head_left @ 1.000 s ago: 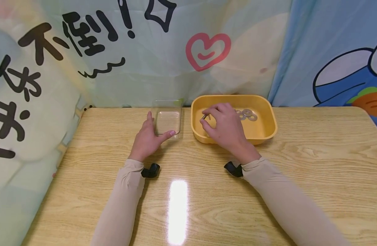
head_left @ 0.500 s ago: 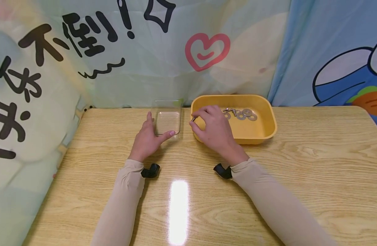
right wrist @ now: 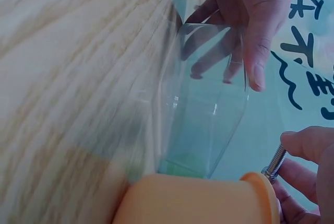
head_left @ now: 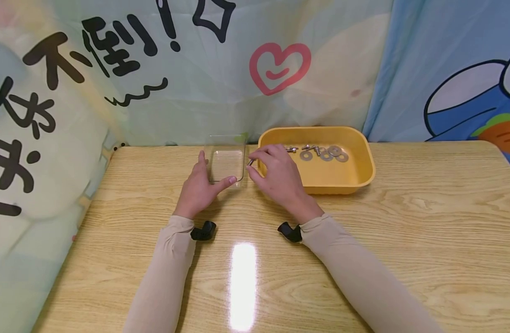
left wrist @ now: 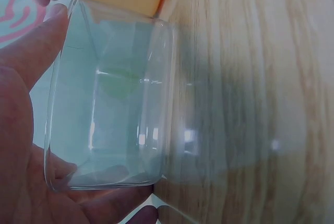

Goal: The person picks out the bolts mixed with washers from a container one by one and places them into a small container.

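A small metal bolt (head_left: 250,162) is pinched between the thumb and fingers of my right hand (head_left: 277,178), just off the left rim of the yellow tray (head_left: 336,190). Its threaded shaft shows in the right wrist view, head end close by the tray's rim. My left hand (head_left: 198,192) holds the clear box (left wrist: 117,104) at its near left corner, thumb along the front rim and fingers against the left side. Nothing shows inside the box. Several bolts (head_left: 316,150) and flat washers (head_left: 306,156) lie in the tray; my right hand covers its left end.
The wooden table (head_left: 426,222) carries both containers near its back edge. Right behind them hangs a printed cloth (head_left: 188,106), which also runs along the left side. A narrow gap separates the box from the tray.
My right hand has moved left with the bolt, from over the tray to the gap beside the box. More bolts and washers in the tray are uncovered. My left hand stays put.
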Tool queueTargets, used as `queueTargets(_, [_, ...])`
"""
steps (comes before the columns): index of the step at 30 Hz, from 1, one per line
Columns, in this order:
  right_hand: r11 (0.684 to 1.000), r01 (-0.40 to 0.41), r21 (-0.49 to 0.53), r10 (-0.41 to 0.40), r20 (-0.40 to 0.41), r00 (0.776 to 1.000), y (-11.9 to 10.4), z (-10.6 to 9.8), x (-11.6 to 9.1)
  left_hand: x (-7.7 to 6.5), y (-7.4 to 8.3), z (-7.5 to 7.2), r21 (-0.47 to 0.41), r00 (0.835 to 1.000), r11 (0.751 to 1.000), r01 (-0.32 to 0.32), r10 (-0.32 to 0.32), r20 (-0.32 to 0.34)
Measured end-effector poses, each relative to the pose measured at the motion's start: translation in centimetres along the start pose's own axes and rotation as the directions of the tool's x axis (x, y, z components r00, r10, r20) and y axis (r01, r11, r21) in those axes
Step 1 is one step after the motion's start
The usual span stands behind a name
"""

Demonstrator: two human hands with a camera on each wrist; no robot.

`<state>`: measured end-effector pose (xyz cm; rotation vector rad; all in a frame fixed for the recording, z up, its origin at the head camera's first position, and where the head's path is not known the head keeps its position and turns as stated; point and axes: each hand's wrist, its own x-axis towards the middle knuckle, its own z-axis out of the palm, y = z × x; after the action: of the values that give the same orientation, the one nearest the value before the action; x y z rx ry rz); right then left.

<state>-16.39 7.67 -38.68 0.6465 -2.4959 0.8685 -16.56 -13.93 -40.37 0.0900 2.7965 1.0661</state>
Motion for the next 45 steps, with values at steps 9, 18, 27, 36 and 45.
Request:
queueTargets(9, [1.000,-0.016,0.000,0.016,0.031,0.999,-0.4,0.7,0.5,0.0,-0.1,0.0,0.000,1.000,1.000,-0.003,0.003,0.000])
queueTargets(18, [1.000,0.003,-0.015,-0.002,0.076,0.997,-0.9,1.3,0.9,0.0,-0.2,0.1,0.008,1.000,1.000,-0.001,0.001,0.007])
queueTargets(27, [1.000,-0.009,-0.021,0.011,0.106,0.994,-1.1,1.8,1.1,0.0,-0.1,0.1,0.007,1.000,1.000,-0.008,0.008,-0.001])
queueTargets(36, [0.999,-0.023,-0.041,0.029,0.141,0.990,-1.0,2.0,1.1,0.0,0.0,0.1,0.007,1.000,1.000,-0.012,0.012,-0.002])
queueTargets(45, [0.998,-0.019,-0.061,0.030,0.181,0.983,-1.1,2.2,1.2,-0.1,0.0,-0.2,0.018,1.000,1.000,-0.008,0.008,-0.003])
